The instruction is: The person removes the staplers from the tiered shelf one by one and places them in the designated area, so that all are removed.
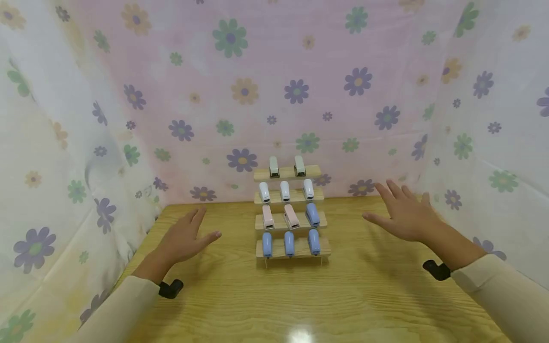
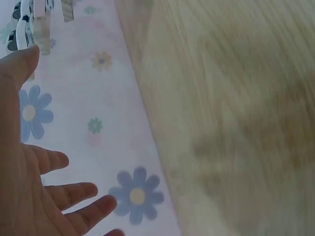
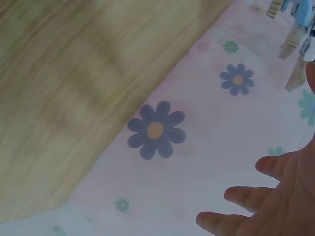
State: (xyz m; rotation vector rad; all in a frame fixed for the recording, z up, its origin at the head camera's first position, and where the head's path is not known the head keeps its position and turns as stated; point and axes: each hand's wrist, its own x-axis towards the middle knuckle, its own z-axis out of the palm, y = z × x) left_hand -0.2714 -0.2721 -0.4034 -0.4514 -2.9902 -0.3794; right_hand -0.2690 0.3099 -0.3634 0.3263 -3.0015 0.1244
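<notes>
A stepped wooden rack [image 1: 278, 247] stands mid-table with small staplers on its four levels. Two pale green staplers [image 1: 299, 166] sit on top, with white staplers [image 1: 285, 190] below them. Lower down are two pink staplers [image 1: 291, 216] beside a blue stapler [image 1: 312, 214], and the bottom level bears three blue ones. My left hand [image 1: 182, 238] hovers to the rack's left, fingers spread, holding nothing. On the other side my right hand [image 1: 405, 216] is likewise spread and holds nothing. Both wrist views catch only part of the rack, at their upper corners.
The wooden table [image 1: 240, 300] reaches back to a pink flowered cloth [image 1: 274, 62]. Similar cloths hang at the left [image 1: 51, 190] and right [image 1: 476, 157]. Black wrist mounts [image 1: 171, 289] show under both cuffs.
</notes>
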